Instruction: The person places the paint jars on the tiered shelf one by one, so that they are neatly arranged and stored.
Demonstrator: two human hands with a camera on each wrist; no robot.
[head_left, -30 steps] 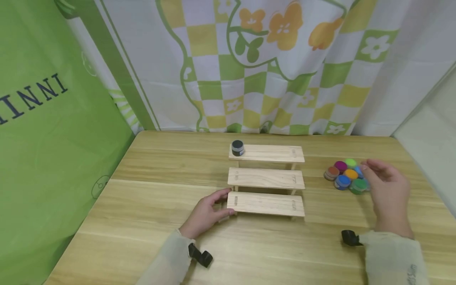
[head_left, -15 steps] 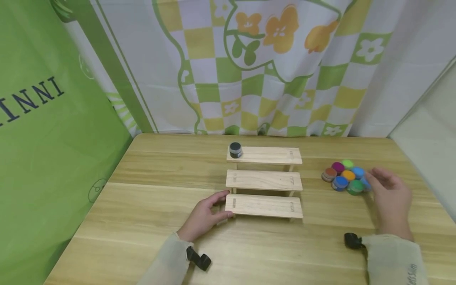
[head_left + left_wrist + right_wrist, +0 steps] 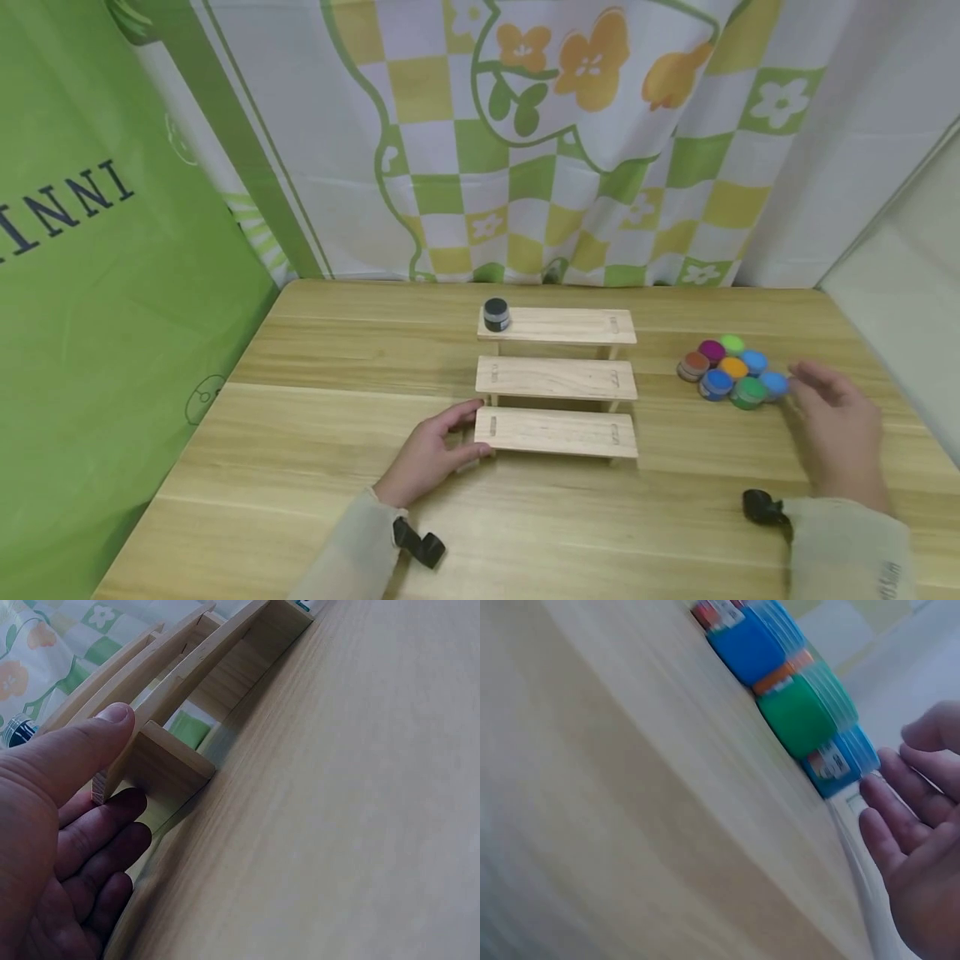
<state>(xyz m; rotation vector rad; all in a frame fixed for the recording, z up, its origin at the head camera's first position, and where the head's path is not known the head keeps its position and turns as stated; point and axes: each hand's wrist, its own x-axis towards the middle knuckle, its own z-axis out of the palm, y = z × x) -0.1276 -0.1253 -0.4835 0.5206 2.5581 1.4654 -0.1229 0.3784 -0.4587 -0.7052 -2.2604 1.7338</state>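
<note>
My left hand (image 3: 431,454) grips the left end of the lowest step of a three-tier wooden stand (image 3: 555,432). In the left wrist view, the thumb (image 3: 94,742) lies along the step's edge and the fingers curl beneath it. A small black paint pot (image 3: 497,315) stands at the left end of the top step. To the right of the stand, my right hand (image 3: 840,433) is just beside a light blue paint pot (image 3: 773,385), fingers loosely bent and holding nothing. That pot (image 3: 840,761) sits next to a green one (image 3: 806,712) on the table.
Several more paint pots cluster there, among them orange (image 3: 732,369), brown (image 3: 693,367), purple (image 3: 712,352) and lime green (image 3: 732,344). A patterned curtain (image 3: 585,217) hangs behind the wooden table (image 3: 337,367). Green cloth (image 3: 112,333) hangs at the left.
My right hand has drawn back to the right from the light blue pot, which now shows fully at the cluster's edge. The left hand keeps its hold on the stand.
</note>
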